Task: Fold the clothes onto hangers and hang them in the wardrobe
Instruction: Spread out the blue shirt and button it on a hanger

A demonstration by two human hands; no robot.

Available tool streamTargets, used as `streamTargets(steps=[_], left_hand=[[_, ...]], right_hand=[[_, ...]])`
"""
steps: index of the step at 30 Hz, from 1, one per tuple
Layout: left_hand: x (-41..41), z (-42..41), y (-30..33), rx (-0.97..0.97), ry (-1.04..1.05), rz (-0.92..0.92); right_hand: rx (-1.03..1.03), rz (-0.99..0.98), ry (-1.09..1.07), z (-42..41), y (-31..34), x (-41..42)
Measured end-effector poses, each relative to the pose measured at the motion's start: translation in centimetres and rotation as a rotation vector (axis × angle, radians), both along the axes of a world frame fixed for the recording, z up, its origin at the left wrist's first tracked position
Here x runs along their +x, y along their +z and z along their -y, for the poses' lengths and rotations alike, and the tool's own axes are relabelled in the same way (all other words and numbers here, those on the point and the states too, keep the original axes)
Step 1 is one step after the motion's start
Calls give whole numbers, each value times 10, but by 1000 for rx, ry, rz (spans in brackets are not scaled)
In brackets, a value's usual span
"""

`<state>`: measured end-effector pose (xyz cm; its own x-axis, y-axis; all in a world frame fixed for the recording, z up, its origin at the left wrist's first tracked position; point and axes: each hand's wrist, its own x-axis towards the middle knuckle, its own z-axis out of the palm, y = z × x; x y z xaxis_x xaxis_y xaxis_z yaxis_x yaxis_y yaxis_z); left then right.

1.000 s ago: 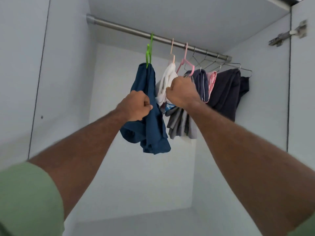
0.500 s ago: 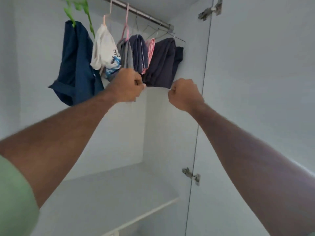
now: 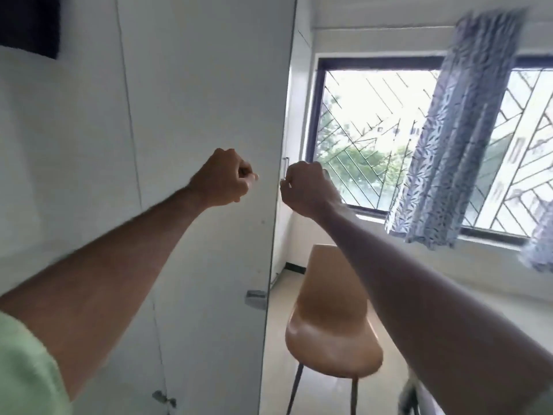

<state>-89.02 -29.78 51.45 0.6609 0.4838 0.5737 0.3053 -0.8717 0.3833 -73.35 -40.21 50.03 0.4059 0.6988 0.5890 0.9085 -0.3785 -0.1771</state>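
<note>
Both my hands are raised in front of me with fingers curled into fists and nothing in them. My left hand is in front of the white wardrobe door. My right hand is just past the door's edge, in front of the window. A dark garment shows only as a corner at the top left, inside the wardrobe. The rail and hangers are out of view.
The open wardrobe door stands edge-on in the middle, with hinges on it. An orange plastic chair stands on the floor to the right. Behind it is a barred window with a blue patterned curtain.
My view has swung right, away from the hanging clothes to the door, chair and window. Both hands have let go of the clothes and stayed raised as fists.
</note>
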Motion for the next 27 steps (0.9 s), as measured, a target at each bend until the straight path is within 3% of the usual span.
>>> streamTargets(steps=[6,13,17,27], left_hand=[[120,95,-55,-106,-323,-71],[218,227,-122,-203,-668,-153],[241,308,-170,-304,-908,-274],[228,522,-244,-280,-1374,-512]], right_hand=[[-68,-131,-326,151,-59,79],[-87,-293,-757,325,-132,100],[-112,-411,-1005,411,-172,71],[-39,-543,-1503,609,-239,-45]])
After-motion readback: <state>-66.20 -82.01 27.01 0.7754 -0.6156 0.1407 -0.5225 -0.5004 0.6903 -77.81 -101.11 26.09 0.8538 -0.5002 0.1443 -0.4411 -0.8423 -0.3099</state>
